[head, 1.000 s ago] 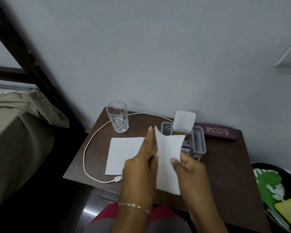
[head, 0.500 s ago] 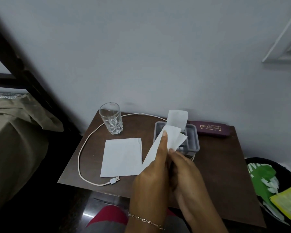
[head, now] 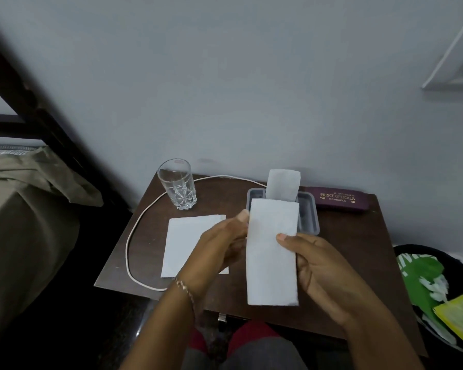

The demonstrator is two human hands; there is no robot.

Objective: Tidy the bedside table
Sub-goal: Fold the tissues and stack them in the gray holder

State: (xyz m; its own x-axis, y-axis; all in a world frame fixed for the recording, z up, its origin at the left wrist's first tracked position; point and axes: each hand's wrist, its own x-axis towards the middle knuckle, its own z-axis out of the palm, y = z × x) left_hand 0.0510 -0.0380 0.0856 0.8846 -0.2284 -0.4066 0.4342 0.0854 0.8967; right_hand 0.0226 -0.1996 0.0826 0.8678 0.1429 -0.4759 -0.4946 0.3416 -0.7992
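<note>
Head view. Your left grip (head: pixel 219 247) and right grip (head: pixel 324 265) hold one folded tissue (head: pixel 271 252) between them, upright, above the front half of the counter (head: pixel 358 249).

The right grip pinches the tissue's right edge: thumb on the front face, fingers curled behind. The left grip pinches the left edge near the top, thumb tip against the paper; its other fingers are hidden behind the sheet. A bracelet (head: pixel 183 285) sits on the left wrist.

The top of the held tissue overlaps the grey tissue box (head: pixel 309 214) in the picture; contact cannot be judged. A second sheet (head: pixel 283 184) stands up out of the box.

A flat tissue (head: pixel 187 241) lies on the counter to the left, partly covered by the left grip. An empty cut glass (head: pixel 177 184) stands upright at the back left corner. A white cable (head: pixel 134 236) loops round the left side, passing behind the glass. A maroon spectacle case (head: pixel 337 198) lies against the wall, just right of the box.

To the right of the counter, a dark bin (head: pixel 412 252) holds a green wrapper (head: pixel 422 273) and a yellow packet (head: pixel 460 313). A bed (head: pixel 16 209) with an olive cover stands on the left.
</note>
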